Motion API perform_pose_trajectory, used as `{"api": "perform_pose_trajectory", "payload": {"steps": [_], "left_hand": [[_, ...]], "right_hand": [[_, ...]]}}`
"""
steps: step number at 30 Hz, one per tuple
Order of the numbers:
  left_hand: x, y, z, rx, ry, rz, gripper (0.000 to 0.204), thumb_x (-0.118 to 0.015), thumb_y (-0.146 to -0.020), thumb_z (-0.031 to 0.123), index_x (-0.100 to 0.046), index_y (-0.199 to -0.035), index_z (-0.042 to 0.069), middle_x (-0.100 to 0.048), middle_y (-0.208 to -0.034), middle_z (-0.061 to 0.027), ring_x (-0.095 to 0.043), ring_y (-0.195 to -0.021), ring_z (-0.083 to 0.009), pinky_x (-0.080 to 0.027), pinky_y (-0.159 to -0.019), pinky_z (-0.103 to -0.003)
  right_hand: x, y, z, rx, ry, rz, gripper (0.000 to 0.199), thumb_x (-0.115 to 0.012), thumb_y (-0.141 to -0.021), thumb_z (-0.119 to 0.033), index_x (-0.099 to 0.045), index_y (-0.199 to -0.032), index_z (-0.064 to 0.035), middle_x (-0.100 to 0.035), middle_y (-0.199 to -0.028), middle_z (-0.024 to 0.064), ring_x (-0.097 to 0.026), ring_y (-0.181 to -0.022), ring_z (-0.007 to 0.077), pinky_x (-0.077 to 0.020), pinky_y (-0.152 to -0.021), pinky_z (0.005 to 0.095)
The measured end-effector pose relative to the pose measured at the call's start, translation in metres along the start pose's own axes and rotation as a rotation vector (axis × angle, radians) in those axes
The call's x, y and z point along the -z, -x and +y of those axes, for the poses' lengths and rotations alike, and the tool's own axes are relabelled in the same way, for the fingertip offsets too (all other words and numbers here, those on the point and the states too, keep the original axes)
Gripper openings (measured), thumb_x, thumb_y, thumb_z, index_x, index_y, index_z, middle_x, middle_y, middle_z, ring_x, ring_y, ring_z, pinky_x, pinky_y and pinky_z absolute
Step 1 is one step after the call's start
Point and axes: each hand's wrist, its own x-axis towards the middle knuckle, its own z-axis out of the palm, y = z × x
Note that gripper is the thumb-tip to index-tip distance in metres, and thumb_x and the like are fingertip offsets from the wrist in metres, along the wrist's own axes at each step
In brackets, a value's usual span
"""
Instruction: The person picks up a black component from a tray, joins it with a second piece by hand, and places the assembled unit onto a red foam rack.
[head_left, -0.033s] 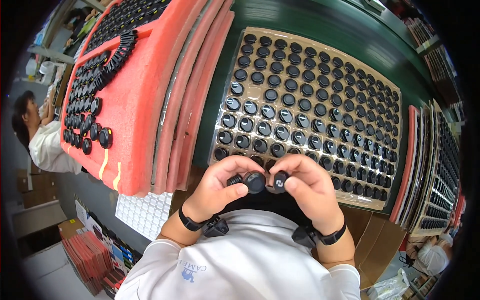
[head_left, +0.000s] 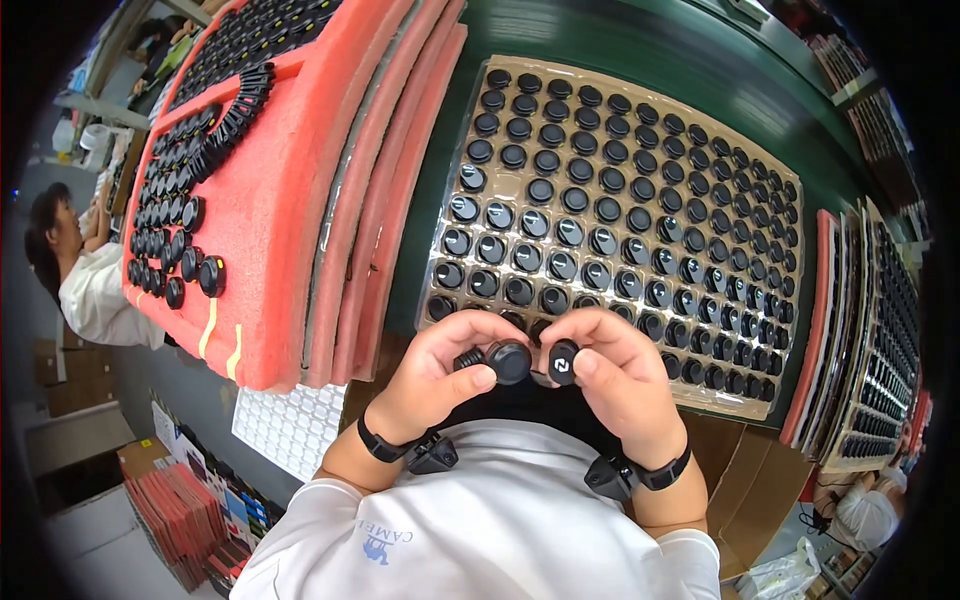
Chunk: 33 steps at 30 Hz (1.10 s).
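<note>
My left hand (head_left: 437, 368) is closed round a black round-headed part (head_left: 509, 362) with a ridged stem, its face turned up between thumb and fingers. Opposite it, my right hand (head_left: 625, 375) pinches a small black round cap (head_left: 563, 362) bearing a white mark. The two pieces are held close together in front of my shirt; whether they touch is hard to see. Just beyond my fingers lies a clear plastic tray (head_left: 512, 186) with many rows of black round pieces. Some of their tops are glossy, others dull.
At left, red foam trays (head_left: 290, 200) are stacked high, with black parts (head_left: 211, 275) on top. More loaded trays (head_left: 868, 350) stand at right on the green table (head_left: 640, 45). A white cell tray (head_left: 290, 428) lies low at left. A person (head_left: 95, 285) sits beyond the foam.
The cap in my right hand has turned slightly, so its white-marked face shows more fully. My left hand has hardly moved.
</note>
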Motion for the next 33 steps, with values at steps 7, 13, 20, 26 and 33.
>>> {"api": "perform_pose_trajectory", "payload": {"steps": [7,13,20,26,33], "left_hand": [[-0.015,-0.002,0.000,-0.012,-0.010,0.028,0.044,-0.068,-0.081,0.029,-0.049,-0.107,0.000,-0.059,-0.096,-0.0129,-0.059,-0.087,-0.0199,-0.047,-0.080,-0.031],[-0.013,-0.003,-0.005,-0.214,-0.187,0.003,0.039,-0.067,-0.080,0.011,-0.046,-0.111,0.001,-0.054,-0.103,-0.0069,-0.053,-0.086,-0.0113,-0.043,-0.078,-0.026],[-0.015,-0.005,-0.007,-0.349,-0.304,0.026,0.042,-0.071,-0.076,0.007,-0.045,-0.110,0.002,-0.053,-0.100,-0.0075,-0.046,-0.073,-0.0084,-0.040,-0.064,-0.022],[-0.014,-0.008,-0.009,-0.424,-0.378,0.020,0.042,-0.070,-0.075,0.005,-0.045,-0.109,0.003,-0.053,-0.100,-0.0092,-0.045,-0.071,-0.0087,-0.039,-0.063,-0.022],[-0.008,-0.009,-0.010,-0.398,-0.221,-0.072,0.040,-0.067,-0.077,0.004,-0.043,-0.109,0.004,-0.052,-0.101,-0.0106,-0.043,-0.071,-0.0088,-0.039,-0.065,-0.022]], "right_hand": [[0.008,0.005,0.010,0.028,-0.071,0.011,0.032,-0.054,-0.091,-0.026,-0.051,-0.109,0.0001,-0.057,-0.085,0.0049,-0.053,-0.076,0.0120,-0.0425,-0.071,0.0252],[0.004,0.007,0.008,0.086,-0.034,0.065,0.028,-0.052,-0.092,-0.023,-0.051,-0.109,-0.0004,-0.053,-0.084,0.0027,-0.050,-0.076,0.0105,-0.0416,-0.071,0.0240],[-0.002,0.008,0.013,0.249,0.331,0.101,0.025,-0.051,-0.093,-0.019,-0.049,-0.109,0.0002,-0.051,-0.087,0.0014,-0.047,-0.080,0.0085,-0.0392,-0.072,0.0224],[-0.003,0.001,0.024,0.300,0.424,0.057,0.023,-0.048,-0.094,-0.016,-0.047,-0.110,-0.0003,-0.049,-0.085,0.0010,-0.045,-0.077,0.0091,-0.0388,-0.072,0.0228],[0.004,-0.008,0.028,0.165,-0.036,-0.024,0.019,-0.048,-0.092,-0.010,-0.046,-0.109,-0.0011,-0.048,-0.088,0.0025,-0.043,-0.078,0.0093,-0.0378,-0.072,0.0233]]}}
